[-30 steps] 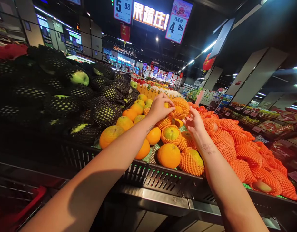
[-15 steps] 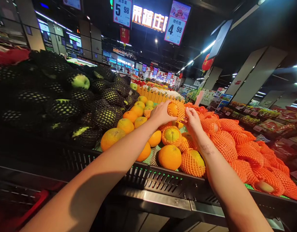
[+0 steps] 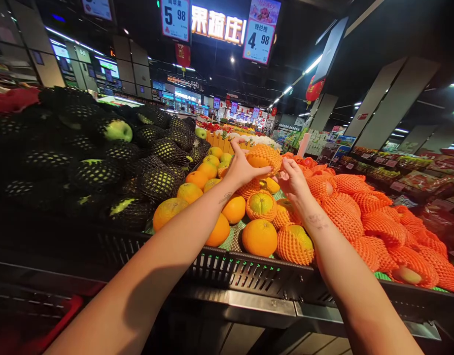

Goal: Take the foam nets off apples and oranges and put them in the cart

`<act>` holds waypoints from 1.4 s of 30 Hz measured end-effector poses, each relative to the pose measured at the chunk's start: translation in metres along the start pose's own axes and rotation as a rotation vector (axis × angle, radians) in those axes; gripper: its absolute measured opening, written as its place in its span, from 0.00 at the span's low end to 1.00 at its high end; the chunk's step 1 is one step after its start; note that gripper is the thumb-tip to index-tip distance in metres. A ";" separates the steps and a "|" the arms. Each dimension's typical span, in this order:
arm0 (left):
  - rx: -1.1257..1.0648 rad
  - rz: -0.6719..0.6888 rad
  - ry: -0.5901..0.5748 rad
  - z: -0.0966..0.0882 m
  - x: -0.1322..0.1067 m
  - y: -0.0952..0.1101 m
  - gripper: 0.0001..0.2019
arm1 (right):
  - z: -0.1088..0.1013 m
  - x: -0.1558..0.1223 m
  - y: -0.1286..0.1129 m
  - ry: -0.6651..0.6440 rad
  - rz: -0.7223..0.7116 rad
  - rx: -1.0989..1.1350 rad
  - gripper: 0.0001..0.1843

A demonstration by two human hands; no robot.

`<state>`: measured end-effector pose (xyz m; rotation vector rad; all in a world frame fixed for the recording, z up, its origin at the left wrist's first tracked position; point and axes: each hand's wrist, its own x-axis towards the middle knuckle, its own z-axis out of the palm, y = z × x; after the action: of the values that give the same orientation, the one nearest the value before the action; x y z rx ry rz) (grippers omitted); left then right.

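Note:
Above the middle of the fruit display, an orange in an orange foam net sleeve is held between my two hands. My left hand cups it from the left, thumb along its underside and one finger lifted off behind. On the other side, my right hand pinches the right end of the foam net with thumb and fingertips. Below lie loose bare oranges, among them one at the front, beside a sleeved orange whose greenish side shows. Which fingers bear the fruit's weight from behind is hidden.
Green apples in black nets are heaped on the left. Fruit in red-orange foam nets fills the right. A black slotted crate wall and a metal rail run along the front. Price signs hang overhead.
The held orange has turned, so its foam net now covers the upper side. My left index finger has lifted away, and my right hand has shifted slightly down while still pinching the net.

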<state>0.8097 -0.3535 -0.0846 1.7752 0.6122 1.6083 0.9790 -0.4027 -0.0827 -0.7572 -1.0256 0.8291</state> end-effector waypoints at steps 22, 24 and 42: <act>0.101 0.266 -0.199 -0.006 0.002 -0.004 0.54 | 0.001 0.003 -0.004 0.019 -0.032 -0.038 0.34; 0.030 0.182 -0.159 -0.003 0.004 -0.010 0.52 | 0.000 0.002 -0.006 -0.018 0.051 -0.077 0.34; -0.212 -0.219 0.149 -0.003 0.017 -0.013 0.29 | 0.020 -0.015 -0.013 -0.102 -0.198 -0.255 0.31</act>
<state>0.8102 -0.3323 -0.0822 1.3951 0.6541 1.5976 0.9590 -0.4192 -0.0713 -0.8188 -1.2921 0.5768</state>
